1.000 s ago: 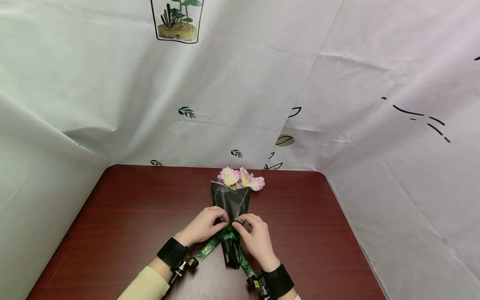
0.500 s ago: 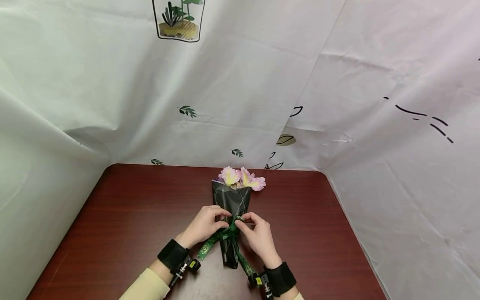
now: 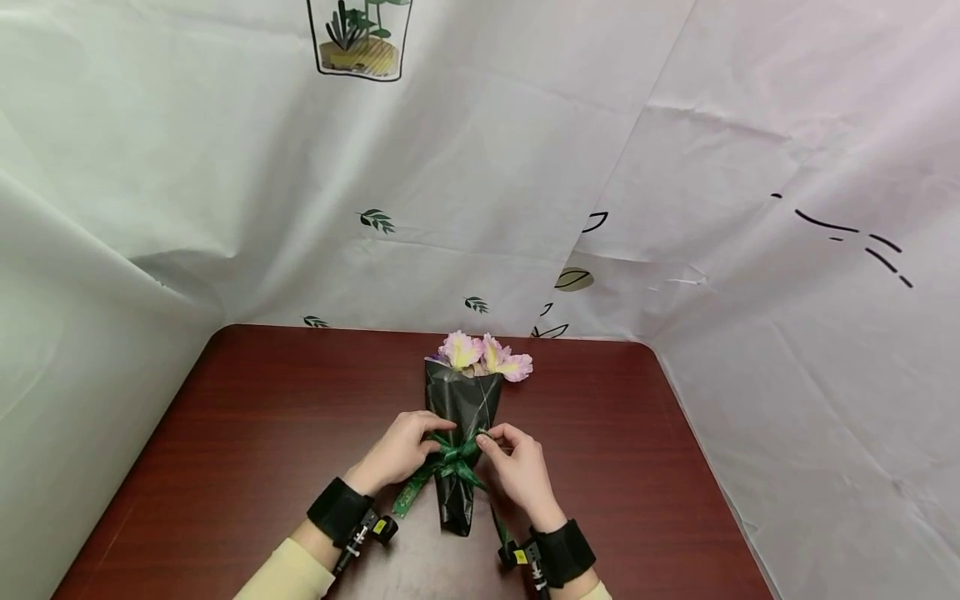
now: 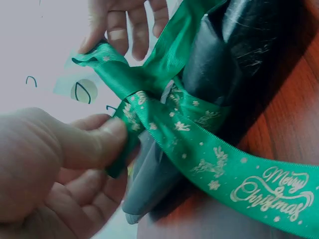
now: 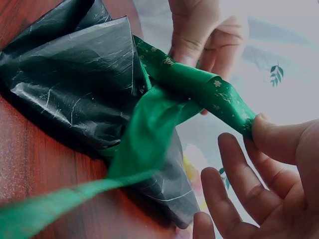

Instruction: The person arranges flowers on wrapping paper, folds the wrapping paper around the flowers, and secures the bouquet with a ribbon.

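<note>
A bouquet of pink and yellow flowers (image 3: 480, 353) lies on the table in black wrapping paper (image 3: 463, 400). Round its middle runs a green ribbon (image 4: 199, 154) printed with gold figures and "Merry Christmas", knotted into a bow at the front. On the bow's left side, my left hand (image 3: 401, 450) pinches a ribbon loop between thumb and fingers. Opposite it, my right hand (image 3: 517, 467) pinches the other loop at its tip, the remaining fingers spread in the right wrist view. One loose ribbon tail hangs to the lower left, another to the lower right.
The dark red wooden table (image 3: 300, 383) has rounded far corners. White printed cloth (image 3: 465, 167) hangs behind and on both sides of it. Each wrist wears a black strap (image 3: 341, 508) with a small camera.
Both hands have drawn slightly apart, the left to the left and the right to the right. The ribbon between them has tightened into a bow with loops on both sides.
</note>
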The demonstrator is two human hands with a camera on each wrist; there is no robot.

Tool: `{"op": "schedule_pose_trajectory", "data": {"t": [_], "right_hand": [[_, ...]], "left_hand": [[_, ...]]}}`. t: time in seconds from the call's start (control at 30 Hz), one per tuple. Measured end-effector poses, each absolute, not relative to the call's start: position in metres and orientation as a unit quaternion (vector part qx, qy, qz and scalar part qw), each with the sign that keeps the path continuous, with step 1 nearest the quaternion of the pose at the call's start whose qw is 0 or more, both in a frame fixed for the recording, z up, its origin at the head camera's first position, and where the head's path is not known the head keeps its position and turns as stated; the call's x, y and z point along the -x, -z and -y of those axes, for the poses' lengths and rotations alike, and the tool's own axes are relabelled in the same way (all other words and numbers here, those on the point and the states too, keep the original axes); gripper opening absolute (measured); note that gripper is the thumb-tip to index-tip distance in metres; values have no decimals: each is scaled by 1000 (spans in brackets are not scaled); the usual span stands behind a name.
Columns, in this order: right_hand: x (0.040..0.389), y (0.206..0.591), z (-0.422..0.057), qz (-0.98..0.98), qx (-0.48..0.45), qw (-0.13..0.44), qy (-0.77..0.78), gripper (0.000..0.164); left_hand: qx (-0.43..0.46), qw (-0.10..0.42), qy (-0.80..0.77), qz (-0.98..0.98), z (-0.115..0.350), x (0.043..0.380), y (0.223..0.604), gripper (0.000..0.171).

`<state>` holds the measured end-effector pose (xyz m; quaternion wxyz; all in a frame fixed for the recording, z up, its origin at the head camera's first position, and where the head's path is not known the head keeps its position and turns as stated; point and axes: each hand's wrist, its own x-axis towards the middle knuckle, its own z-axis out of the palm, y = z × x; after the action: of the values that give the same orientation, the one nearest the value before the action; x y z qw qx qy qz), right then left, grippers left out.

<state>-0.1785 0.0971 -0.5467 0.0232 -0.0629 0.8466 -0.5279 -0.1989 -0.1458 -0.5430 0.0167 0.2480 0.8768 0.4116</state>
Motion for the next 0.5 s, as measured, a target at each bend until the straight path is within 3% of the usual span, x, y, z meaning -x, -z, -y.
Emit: {"op": "schedule_pose_trajectory", "data": {"t": [0.13, 0.5], "right_hand": [[178, 545, -96, -843, 64, 28, 533, 20], [181, 542, -96, -832, 65, 49, 549, 18]], "left_hand": [[-231, 33, -427, -874, 148, 197, 543, 33], [-228, -37, -414, -880, 145, 196, 542, 12]]}}
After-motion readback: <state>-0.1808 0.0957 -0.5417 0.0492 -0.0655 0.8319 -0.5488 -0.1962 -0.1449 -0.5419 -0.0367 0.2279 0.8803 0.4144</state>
